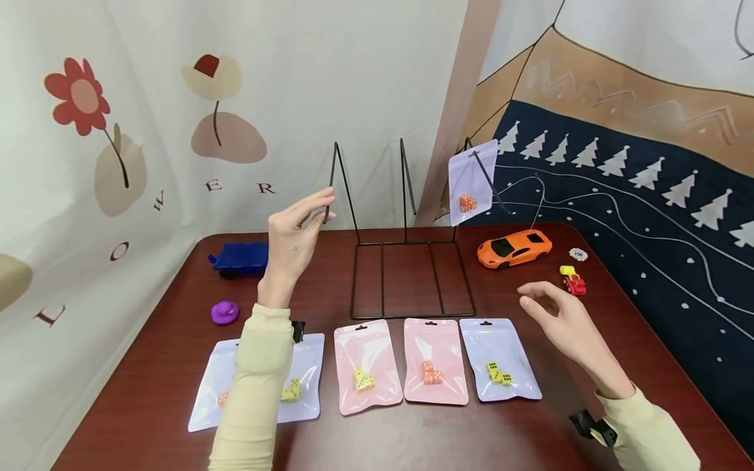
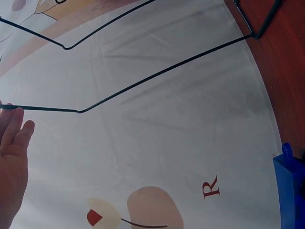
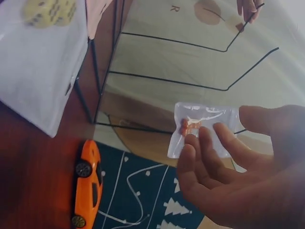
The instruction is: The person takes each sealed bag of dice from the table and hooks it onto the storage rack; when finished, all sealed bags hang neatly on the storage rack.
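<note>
My left hand (image 1: pixel 293 239) pinches the front end of the left prong of a black wire rack (image 1: pixel 355 281), thumb below and fingers above. In the left wrist view, fingertips (image 2: pixel 19 114) touch that prong. On the rack's right prong hangs a lavender zip bag (image 1: pixel 459 176) with orange dice. My right hand (image 1: pixel 559 324) is held over the right of the table, fingers loosely bent, holding nothing. Nearest it lies a lavender bag (image 1: pixel 521 353) with yellow dice. Beside that are a pink bag (image 1: pixel 450 333) with orange dice and another pink bag (image 1: pixel 344 347) with yellow dice.
Two more lavender bags, one with yellow dice (image 1: pixel 291 390), lie partly under the left forearm. Behind are a blue toy trailer (image 1: pixel 241 257) and a purple rubber duck (image 1: pixel 224 313). An orange toy car (image 1: pixel 514 248) and a small red-yellow toy vehicle (image 1: pixel 573 281) stand at the right.
</note>
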Available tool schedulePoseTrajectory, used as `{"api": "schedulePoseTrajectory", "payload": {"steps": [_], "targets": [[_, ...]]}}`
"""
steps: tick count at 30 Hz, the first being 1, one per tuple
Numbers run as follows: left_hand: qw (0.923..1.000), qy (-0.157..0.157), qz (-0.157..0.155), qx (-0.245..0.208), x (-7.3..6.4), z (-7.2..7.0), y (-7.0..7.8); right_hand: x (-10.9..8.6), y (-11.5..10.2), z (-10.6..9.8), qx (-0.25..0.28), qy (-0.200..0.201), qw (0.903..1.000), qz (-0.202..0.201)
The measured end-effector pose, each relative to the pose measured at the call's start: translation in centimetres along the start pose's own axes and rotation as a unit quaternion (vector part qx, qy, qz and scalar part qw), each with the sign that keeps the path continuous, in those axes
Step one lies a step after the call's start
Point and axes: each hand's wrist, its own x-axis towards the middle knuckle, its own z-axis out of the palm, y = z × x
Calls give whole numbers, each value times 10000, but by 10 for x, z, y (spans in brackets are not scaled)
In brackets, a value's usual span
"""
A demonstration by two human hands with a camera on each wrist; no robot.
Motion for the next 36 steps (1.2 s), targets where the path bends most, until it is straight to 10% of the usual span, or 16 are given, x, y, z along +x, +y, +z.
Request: {"api": "schedulePoseTrajectory", "payload": {"steps": [36], "targets": [[9998, -12, 44, 171, -2, -2, 2, -41, 55, 18, 147, -2156, 9746, 587]]}}
